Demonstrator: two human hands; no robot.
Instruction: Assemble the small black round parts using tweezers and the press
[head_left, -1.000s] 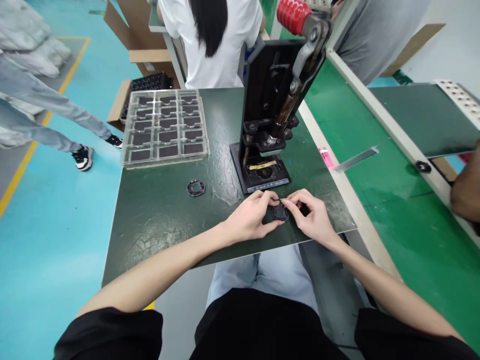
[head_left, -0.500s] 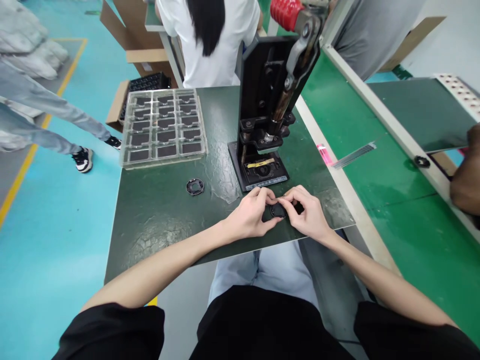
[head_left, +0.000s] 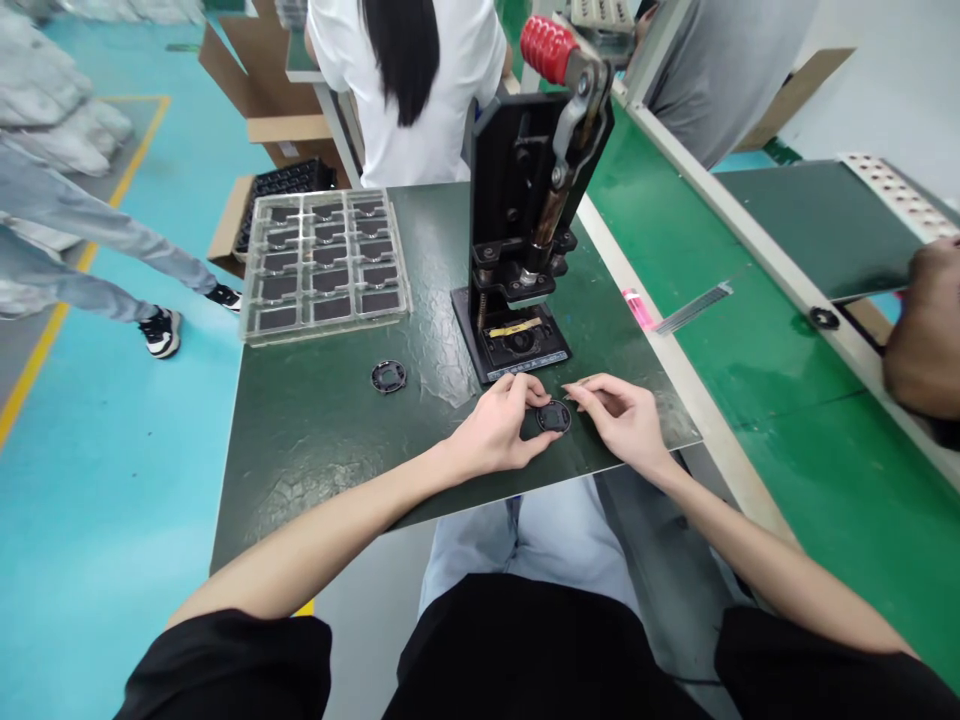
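My left hand grips a round black part between thumb and fingers, low over the table's front edge. Just right of that part, my right hand has thumb and fingertips pinched together; anything between them is too small to name. Behind both hands stands a black hand press with a red grip, a yellow strip lying on its base. A second round black part lies on the green table to the left.
A clear compartment tray of dark pieces sits at the table's back left. Beyond it are cardboard boxes and a seated person in white. A green conveyor runs along the right. Another person's legs show at left.
My right hand has moved right, away from the round black part, which is now more exposed. My left hand still holds it. The camera view has shifted slightly.
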